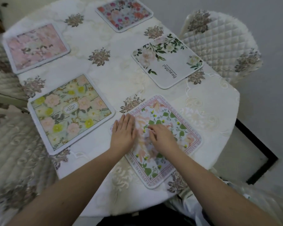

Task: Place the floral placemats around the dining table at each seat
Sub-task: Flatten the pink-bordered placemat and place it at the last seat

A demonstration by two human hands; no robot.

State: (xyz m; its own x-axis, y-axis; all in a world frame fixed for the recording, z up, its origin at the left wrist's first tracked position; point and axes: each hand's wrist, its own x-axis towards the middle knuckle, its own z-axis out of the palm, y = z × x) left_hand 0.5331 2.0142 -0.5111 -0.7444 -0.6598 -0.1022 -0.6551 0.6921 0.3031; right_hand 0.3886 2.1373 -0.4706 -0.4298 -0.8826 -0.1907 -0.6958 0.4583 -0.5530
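Mats lay all over the table (121, 75), five of them, each well apart from the others. Your left hand (123, 133) was flat on the nearest mat (170, 121), fingers straight and close together, pressing down on its left corner. Your right hand (162, 137) lay on the middle of the same mat, fingers bent a little, not holding anything. Both hands sat close side by side but did not touch.

That mat had green leaves, little yellow flowers and pink words around its edge, and it sat turned like a diamond near the table's edge.

To its left was a mat with yellow and pink flowers (70, 113). Farther back on the left was a pale pink mat (36, 46). At the far end was a mat with red flowers (124, 13). On the right, by the padded chair (219, 43), was a white mat with the word "Beautiful" (167, 62).
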